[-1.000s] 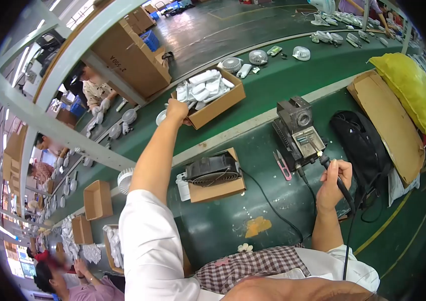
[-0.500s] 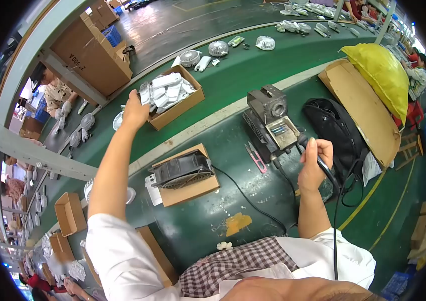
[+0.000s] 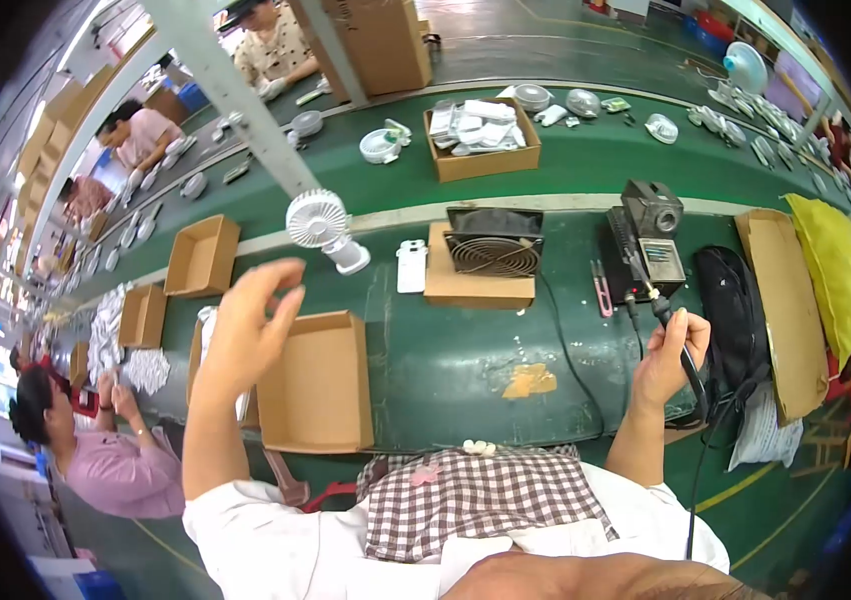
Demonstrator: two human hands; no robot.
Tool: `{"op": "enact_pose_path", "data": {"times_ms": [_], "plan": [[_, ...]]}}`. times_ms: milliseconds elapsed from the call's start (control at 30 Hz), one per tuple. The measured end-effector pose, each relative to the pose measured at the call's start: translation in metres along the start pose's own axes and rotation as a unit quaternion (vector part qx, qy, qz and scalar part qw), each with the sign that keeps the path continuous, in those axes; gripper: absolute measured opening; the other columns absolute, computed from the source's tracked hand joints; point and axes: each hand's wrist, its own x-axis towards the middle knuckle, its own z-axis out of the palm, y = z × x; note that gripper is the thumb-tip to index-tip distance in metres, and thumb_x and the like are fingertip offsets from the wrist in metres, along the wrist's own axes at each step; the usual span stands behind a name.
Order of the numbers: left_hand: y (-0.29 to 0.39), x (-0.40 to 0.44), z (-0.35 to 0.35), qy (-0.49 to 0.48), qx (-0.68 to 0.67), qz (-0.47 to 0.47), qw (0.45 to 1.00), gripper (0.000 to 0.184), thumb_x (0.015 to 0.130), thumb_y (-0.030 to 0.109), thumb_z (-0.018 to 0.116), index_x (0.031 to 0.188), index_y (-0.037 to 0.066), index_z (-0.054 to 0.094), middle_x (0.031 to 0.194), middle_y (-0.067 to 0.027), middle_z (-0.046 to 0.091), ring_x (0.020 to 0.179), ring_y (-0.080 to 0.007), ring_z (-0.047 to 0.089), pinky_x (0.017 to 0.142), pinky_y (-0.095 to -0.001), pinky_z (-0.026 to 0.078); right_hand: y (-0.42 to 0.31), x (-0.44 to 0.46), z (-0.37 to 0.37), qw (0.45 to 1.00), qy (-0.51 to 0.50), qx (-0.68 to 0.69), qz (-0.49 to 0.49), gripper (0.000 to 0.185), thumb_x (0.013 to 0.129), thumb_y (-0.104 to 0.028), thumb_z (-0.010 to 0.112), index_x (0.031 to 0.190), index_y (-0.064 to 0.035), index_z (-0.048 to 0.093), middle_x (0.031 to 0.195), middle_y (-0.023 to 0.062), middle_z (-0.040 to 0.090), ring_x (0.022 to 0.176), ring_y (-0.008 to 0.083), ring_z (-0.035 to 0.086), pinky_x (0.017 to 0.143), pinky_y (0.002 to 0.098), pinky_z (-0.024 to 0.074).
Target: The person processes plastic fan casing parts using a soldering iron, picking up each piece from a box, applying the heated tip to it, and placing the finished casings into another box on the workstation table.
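My left hand [image 3: 253, 325] hovers above the left part of the bench, thumb and fingers apart with nothing in them. Below it lies a shallow cardboard box [image 3: 317, 385], and just beyond its fingers a white handheld fan [image 3: 317, 220] stands upright. In my right hand [image 3: 672, 362] is a soldering iron [image 3: 691, 372] with a black handle, its tip pointing up and away from me, close to the soldering station [image 3: 651, 215]. Pink-handled tweezers [image 3: 602, 290] lie left of the station.
A black fume fan [image 3: 495, 245] sits on a cardboard piece [image 3: 480, 290], beside a white panel [image 3: 411, 267]. Beyond the ledge, a carton of white parts [image 3: 490, 165] stands on the green conveyor [image 3: 600, 165]. A black bag [image 3: 730, 310] and yellow sack [image 3: 830, 270] are right. Co-workers sit left.
My left hand has drawn back from the carton of white parts to the left, near the shallow box. The view has turned left. My right hand keeps the soldering iron; its tip now shows.
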Motion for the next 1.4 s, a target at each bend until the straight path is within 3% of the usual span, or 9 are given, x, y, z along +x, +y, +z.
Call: {"op": "enact_pose_path", "data": {"times_ms": [200,400,667,867,1000,1100,1233,1333,1400], "plan": [[-0.049,-0.130,0.033,-0.229,0.078,-0.015,0.970,0.057,0.075,0.037,0.071,0.115,0.000,0.054,0.112,-0.0202,0.057,0.108,-0.0372,0.049,0.095,-0.0438,0.037,-0.010,-0.042,0.019,0.995,-0.090,-0.010,0.041,0.014,0.089,-0.015,0.058,0.084,-0.0062,0.048,0.069,0.0006,0.048,0.051,0.0050,0.042,0.046,0.0181,0.0337],[-0.030,-0.177,0.101,-0.119,0.104,0.007,0.987,0.054,0.077,0.044,0.067,0.108,0.000,0.056,0.082,-0.0170,0.061,0.084,-0.0341,0.056,0.088,-0.0420,0.039,-0.010,-0.079,0.045,0.978,-0.193,-0.020,0.073,0.014,0.089,-0.014,0.058,0.082,-0.0064,0.049,0.064,-0.0016,0.046,0.049,0.0045,0.041,0.044,0.0175,0.0340],[-0.031,-0.201,0.090,-0.129,-0.011,0.119,0.984,0.026,0.072,0.010,0.066,0.097,0.002,0.064,0.078,-0.0093,0.061,0.094,-0.0280,0.053,0.089,-0.0438,0.038,-0.016,-0.096,0.047,0.941,-0.320,0.041,0.100,0.013,0.088,-0.007,0.058,0.084,-0.0036,0.047,0.075,0.0051,0.051,0.052,0.0062,0.046,0.048,0.0180,0.0377],[-0.018,-0.182,0.097,-0.136,-0.001,0.206,0.969,0.034,0.070,0.001,0.061,0.102,0.014,0.065,0.112,-0.0054,0.057,0.124,-0.0313,0.038,0.107,-0.0523,0.021,-0.007,-0.101,0.036,0.907,-0.400,0.046,0.127,0.017,0.084,-0.008,0.064,0.090,-0.0023,0.049,0.081,0.0063,0.052,0.060,0.0094,0.052,0.055,0.0204,0.0437],[-0.045,-0.161,0.054,0.004,0.008,0.116,0.993,0.044,0.069,0.020,0.071,0.111,0.015,0.059,0.120,-0.0094,0.052,0.120,-0.0356,0.040,0.101,-0.0503,0.029,0.001,-0.104,0.030,0.886,-0.450,-0.008,0.107,0.021,0.080,-0.011,0.070,0.089,-0.0010,0.053,0.080,0.0067,0.053,0.065,0.0116,0.053,0.058,0.0221,0.0431],[-0.147,-0.157,0.017,0.221,0.054,-0.091,0.969,0.030,0.079,0.012,0.062,0.107,0.003,0.059,0.107,-0.0163,0.057,0.105,-0.0333,0.050,0.093,-0.0418,0.038,0.009,-0.106,0.021,0.882,-0.464,-0.075,0.021,0.019,0.079,-0.011,0.070,0.084,-0.0007,0.056,0.076,0.0059,0.056,0.059,0.0103,0.049,0.054,0.0220,0.0389],[-0.301,-0.168,-0.013,0.214,0.199,-0.401,0.868,0.048,0.089,0.039,0.051,0.121,0.003,0.054,0.119,-0.0206,0.056,0.114,-0.0379,0.049,0.097,-0.0428,0.037,-0.005,-0.109,0.026,0.867,-0.474,-0.141,-0.068,0.014,0.076,-0.008,0.070,0.079,-0.0015,0.057,0.066,0.0077,0.058,0.052,0.0130,0.050,0.049,0.0242,0.0382],[-0.378,-0.187,0.001,0.189,0.074,-0.397,0.895,0.055,0.090,0.051,0.041,0.115,0.006,0.059,0.108,-0.0179,0.062,0.104,-0.0355,0.057,0.090,-0.0381,0.042,-0.009,-0.111,0.030,0.862,-0.470,-0.156,-0.107,0.013,0.075,-0.007,0.069,0.074,-0.0017,0.057,0.064,0.0093,0.059,0.050,0.0163,0.054,0.046,0.0265,0.0390],[-0.340,-0.174,0.000,0.218,0.034,-0.422,0.879,0.053,0.092,0.045,0.044,0.104,-0.004,0.061,0.094,-0.0216,0.065,0.090,-0.0292,0.061,0.081,-0.0366,0.044,-0.008,-0.110,0.029,0.863,-0.473,-0.149,-0.101,0.013,0.075,-0.007,0.069,0.073,-0.0020,0.057,0.063,0.0088,0.058,0.048,0.0163,0.053,0.045,0.0263,0.0386]]}}
